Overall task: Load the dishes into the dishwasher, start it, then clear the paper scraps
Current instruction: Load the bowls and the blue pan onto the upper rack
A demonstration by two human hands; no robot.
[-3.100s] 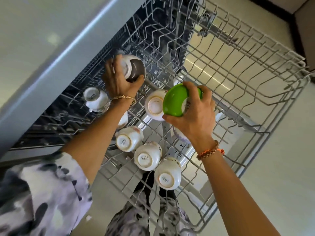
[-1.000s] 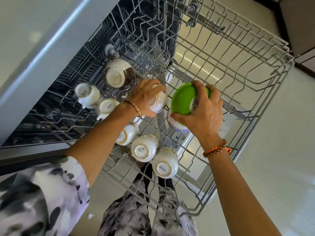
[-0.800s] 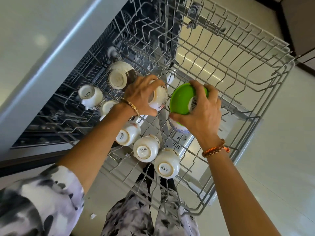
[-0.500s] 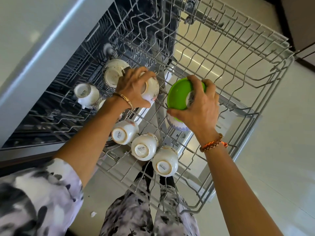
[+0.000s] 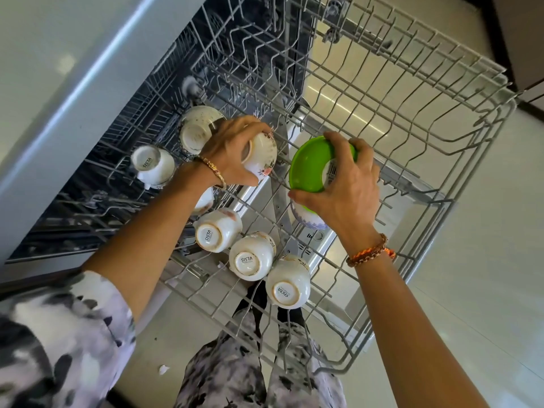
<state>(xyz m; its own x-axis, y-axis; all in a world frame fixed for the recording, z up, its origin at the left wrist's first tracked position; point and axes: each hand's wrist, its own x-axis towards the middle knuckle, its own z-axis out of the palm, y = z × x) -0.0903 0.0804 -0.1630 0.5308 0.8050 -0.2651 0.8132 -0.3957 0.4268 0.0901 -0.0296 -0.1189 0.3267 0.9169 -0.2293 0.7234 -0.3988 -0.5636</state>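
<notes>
Left hand (image 5: 232, 151) curls round a floral cup (image 5: 260, 156) over the upper rack (image 5: 459, 83); glazed ceramic, stiff, chips easily, so hold the body. Right hand (image 5: 344, 189) grips the green bowl (image 5: 312, 164), probably light plastic, at its rim and base; racked cups (image 5: 247, 262) read "SISTA"; bowl sticker illegible.

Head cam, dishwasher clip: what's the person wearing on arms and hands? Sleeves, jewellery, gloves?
No gloves: both hands are bare. The left hand has a thin gold bangle at the wrist, and that arm has a loose sleeve printed in white, grey and black blotches, reaching to about the elbow. The right hand has a braided orange and brown wristband; no sleeve shows on that arm.
</notes>
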